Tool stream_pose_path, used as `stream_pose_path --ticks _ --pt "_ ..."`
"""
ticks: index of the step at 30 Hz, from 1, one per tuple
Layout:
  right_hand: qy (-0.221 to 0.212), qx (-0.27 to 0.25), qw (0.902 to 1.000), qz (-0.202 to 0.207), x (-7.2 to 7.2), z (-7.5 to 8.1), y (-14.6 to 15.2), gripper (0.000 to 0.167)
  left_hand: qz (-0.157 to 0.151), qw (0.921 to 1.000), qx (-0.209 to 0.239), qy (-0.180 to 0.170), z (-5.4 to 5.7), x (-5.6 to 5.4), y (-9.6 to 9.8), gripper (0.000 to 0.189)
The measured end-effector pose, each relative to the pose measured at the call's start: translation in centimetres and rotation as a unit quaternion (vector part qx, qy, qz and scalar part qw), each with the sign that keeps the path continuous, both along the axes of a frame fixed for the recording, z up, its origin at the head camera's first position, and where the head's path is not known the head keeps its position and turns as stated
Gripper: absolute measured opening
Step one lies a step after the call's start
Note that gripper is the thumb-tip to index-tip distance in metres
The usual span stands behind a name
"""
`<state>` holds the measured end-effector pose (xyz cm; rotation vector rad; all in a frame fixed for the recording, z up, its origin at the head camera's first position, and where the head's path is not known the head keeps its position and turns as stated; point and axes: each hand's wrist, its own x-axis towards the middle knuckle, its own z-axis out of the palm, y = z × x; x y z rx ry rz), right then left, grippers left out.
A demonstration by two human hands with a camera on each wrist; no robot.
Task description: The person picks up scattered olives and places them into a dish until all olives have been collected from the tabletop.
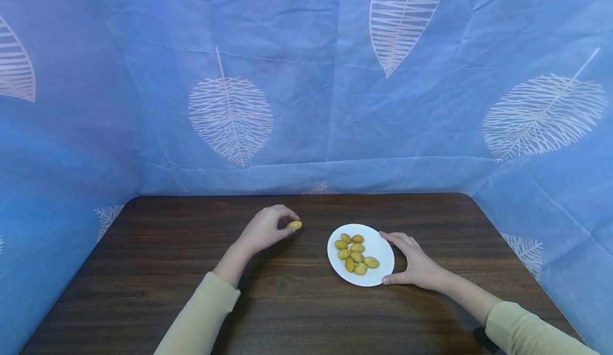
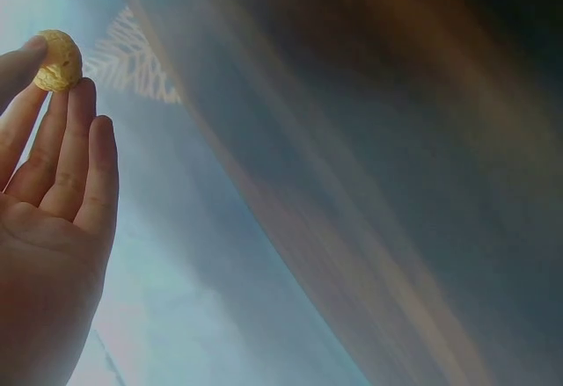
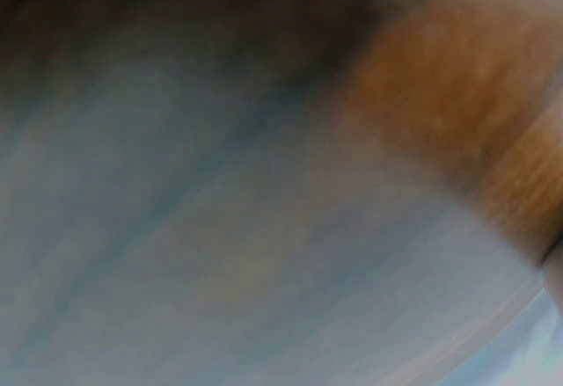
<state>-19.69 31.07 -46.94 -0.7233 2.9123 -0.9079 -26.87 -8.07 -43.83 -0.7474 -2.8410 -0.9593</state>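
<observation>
In the head view my left hand pinches a small yellow oval fruit between thumb and fingertips, just above the table left of the plate. The left wrist view shows the same fruit up close, its surface yellow and uneven, with the fingers behind it. My right hand holds a round white plate by its right rim, thumb near the front and fingers farther back. Several similar fruits lie together on the plate's left and middle part. The right wrist view is too blurred to show the fingers.
Both hands work over a dark wood-grain table. Blue cloth with white leaf prints hangs behind the table and along its sides. A dark object shows beside the right sleeve.
</observation>
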Motion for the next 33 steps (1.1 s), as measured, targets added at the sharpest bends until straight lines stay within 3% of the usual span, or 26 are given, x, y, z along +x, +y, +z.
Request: stream_pose_path --ticks 10,23,33 --pt "-0.002 0.001 1.0 -0.001 0.1 0.1 0.0 0.105 -0.028 0.9996 0.009 0.001 -0.1 -0.1 2.8 0.021" --pt "0.006 -0.002 1.0 0.004 0.0 0.1 -0.1 0.106 -0.071 0.9964 -0.039 0.024 0.2 0.3 6.6 0.022" --pt "0.003 0.0 1.0 0.003 0.0 0.3 -0.2 0.107 -0.097 0.9943 -0.042 0.015 0.5 0.8 9.1 0.024"
